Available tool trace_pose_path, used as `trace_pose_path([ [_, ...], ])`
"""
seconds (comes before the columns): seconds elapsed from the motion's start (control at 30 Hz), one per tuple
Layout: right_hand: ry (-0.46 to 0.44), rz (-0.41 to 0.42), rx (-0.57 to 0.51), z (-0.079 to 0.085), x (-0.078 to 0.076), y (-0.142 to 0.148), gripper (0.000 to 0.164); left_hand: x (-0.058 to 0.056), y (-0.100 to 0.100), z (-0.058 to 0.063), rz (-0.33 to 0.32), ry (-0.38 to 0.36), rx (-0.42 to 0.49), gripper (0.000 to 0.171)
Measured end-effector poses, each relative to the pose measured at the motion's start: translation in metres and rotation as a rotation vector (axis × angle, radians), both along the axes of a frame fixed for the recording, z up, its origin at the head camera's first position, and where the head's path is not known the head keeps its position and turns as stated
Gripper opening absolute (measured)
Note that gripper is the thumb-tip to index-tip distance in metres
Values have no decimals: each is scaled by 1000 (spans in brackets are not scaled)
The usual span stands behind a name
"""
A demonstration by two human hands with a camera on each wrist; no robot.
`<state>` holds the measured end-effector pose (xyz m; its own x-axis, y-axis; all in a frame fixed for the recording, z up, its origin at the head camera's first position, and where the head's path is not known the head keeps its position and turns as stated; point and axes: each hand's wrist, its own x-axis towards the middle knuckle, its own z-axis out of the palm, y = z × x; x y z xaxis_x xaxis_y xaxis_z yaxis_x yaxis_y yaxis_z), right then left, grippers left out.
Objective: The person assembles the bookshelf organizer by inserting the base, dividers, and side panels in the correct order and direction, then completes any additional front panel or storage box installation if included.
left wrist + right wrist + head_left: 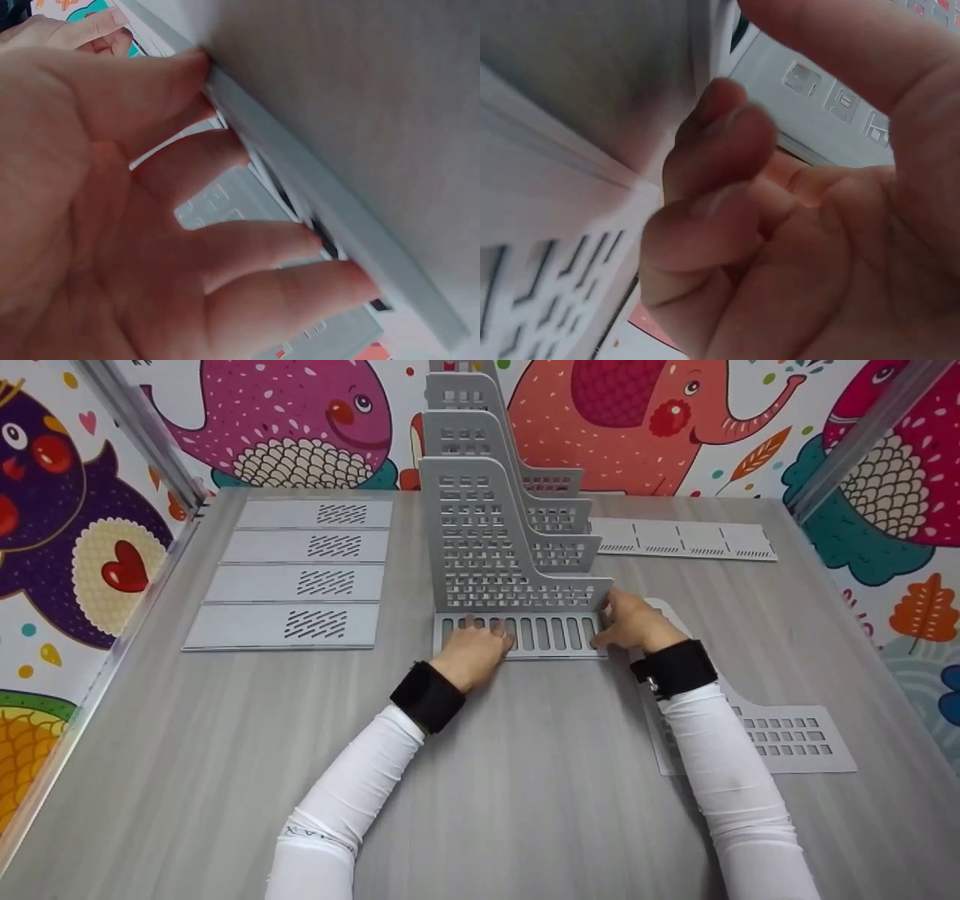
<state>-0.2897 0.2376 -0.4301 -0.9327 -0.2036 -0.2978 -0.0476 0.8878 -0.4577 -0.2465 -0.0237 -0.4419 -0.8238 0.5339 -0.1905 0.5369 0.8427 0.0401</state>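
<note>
A grey file rack [517, 540] with several upright perforated dividers stands in the middle of the table. Its slotted front panel [559, 634] lies before the nearest divider. My left hand [474, 654] rests its spread, mostly straight fingers on that panel's left part; in the left wrist view the thumb [169, 79] meets its edge. At the right corner, my right hand [637, 621] grips the rack, thumb on the front panel and a finger up at the divider's lower corner. The right wrist view shows other fingers [705, 225] curled beside the panel edge.
Several flat grey panels [292, 583] lie in a column at the left. A loose perforated divider [787, 739] lies partly under my right forearm. Behind the rack at right is a white strip [686, 540]. Printed walls [622, 427] and metal posts [139, 427] border the table.
</note>
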Motion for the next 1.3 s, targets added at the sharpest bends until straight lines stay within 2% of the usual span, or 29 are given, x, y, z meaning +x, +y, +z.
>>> trace_pose_path([
  [0.13,-25,-4,-27,-2,-1,-1,59,0,-2,1,-2,-6,-16,47],
  [0.2,-20,20,-13,0,-1,2,60,0,-2,0,3,-5,-14,46],
  [0.33,-17,102,69,10,2,19,61,1,0,-1,55,-15,29,44],
  [0.4,-43,105,130,17,3,31,67,1,1,-1,91,-18,55,43],
  [0.47,-75,79,184,23,5,42,75,1,1,-2,128,-8,74,43],
  [0.57,-113,-3,249,26,7,53,84,0,2,-3,153,34,78,39],
  [0.67,-136,-58,274,26,6,60,88,1,1,-2,168,61,83,40],
  [0.77,-155,-86,263,23,4,66,92,1,-3,3,202,54,80,44],
  [0.83,-157,-100,251,21,2,69,90,0,-8,8,240,40,76,44],
  [1.0,-149,-117,230,16,-4,79,71,-5,-24,19,301,-39,57,30],
  [1.17,-175,-110,198,12,-7,88,63,-11,-36,25,281,-129,15,23],
  [1.3,-155,-89,149,11,-7,96,61,-14,-40,24,244,-154,-9,26],
])
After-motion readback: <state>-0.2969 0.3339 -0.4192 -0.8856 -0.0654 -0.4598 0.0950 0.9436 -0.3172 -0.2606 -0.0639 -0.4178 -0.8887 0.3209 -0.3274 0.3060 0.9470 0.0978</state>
